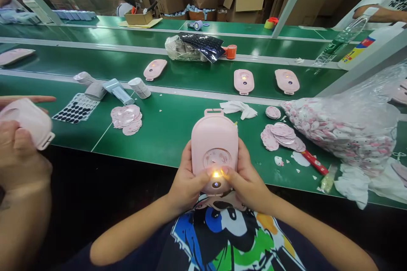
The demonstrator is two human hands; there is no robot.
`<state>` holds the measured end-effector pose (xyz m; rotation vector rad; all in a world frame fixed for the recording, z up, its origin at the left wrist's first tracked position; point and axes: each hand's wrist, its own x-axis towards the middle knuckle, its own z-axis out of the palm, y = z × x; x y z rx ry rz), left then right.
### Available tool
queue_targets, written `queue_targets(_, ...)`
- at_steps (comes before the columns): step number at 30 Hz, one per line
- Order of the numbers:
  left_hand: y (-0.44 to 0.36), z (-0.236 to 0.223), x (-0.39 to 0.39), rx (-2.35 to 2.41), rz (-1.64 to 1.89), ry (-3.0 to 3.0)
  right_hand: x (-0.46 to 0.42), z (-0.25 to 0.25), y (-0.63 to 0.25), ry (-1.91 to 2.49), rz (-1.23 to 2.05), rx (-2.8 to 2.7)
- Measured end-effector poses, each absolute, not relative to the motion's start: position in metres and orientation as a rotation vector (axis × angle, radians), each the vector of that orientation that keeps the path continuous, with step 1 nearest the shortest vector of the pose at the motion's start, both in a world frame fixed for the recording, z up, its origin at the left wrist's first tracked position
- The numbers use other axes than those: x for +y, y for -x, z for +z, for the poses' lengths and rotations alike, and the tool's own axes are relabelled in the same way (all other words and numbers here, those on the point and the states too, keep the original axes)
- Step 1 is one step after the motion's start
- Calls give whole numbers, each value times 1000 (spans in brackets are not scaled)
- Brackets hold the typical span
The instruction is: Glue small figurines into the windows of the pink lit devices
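Both of my hands hold a pink plastic rounded case [213, 135] upright above the edge of the green conveyor belt [165, 135]. It has a loop tab at its top end. My left hand [187, 178] grips its lower left side, and my right hand [246, 180] grips its lower right side. My thumbs meet near a round printed label [217, 159] and a small glowing yellow light [216, 174]. Below the light shows a small dark button or lens [216, 184].
A co-worker's hands [19, 135] hold a similar pink case at far left. On the belt lie round pink stickers [126, 119], a black dot sticker sheet [76, 108], and a large plastic bag of pink pieces [340, 133]. Further pink cases [243, 81] sit on a farther belt.
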<state>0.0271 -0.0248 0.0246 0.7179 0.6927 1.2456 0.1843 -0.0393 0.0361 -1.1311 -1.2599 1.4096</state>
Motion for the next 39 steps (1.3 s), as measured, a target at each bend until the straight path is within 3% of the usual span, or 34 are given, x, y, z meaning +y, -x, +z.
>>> queue_targets(4, -24, 23, -25, 758, 1266, -764, -37, 35, -184, 1141, 1354, -1392)
queue_targets(10, -24, 24, -19, 839, 1377, -676, 10, 8, -211, 1517, 542, -1486)
queue_targets(15, -26, 26, -17, 839, 1376, -676, 46, -10, -227, 1573, 651, -1620)
queue_targets(20, -21, 21, -18, 856, 1448, -796, 23, 23, -239, 1318, 721, -1756)
queue_targets(27, -19, 22, -22, 844, 1495, -1106, -27, 95, -263, 988, 410, -2218)
queue_targets(33, -20, 33, -24, 861, 1530, -1347, -41, 110, -257, 1102, 209, -2345)
queue_targets(39, -24, 45, -28, 909, 1514, -1265, -46, 116, -259, 1115, 250, -2370)
